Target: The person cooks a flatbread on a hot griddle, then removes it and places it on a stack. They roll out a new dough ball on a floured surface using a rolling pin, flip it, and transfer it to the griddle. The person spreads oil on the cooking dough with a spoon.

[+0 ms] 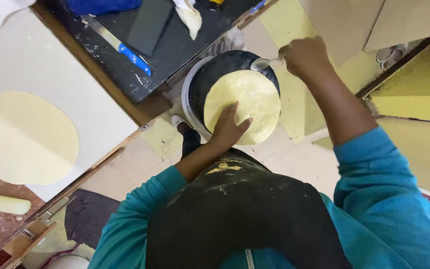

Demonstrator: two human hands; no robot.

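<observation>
Two hands | left hand fingers flat on dough round | right hand grasping spoon

This is looking like a small working kitchen for flatbread making. A rolled-out dough round is lying on a pale board beside a rolling pin, 1 more round is sitting on a dark griddle, and a blue-handled knife is resting on a floury black counter (flour is dusting the surfaces).
</observation>
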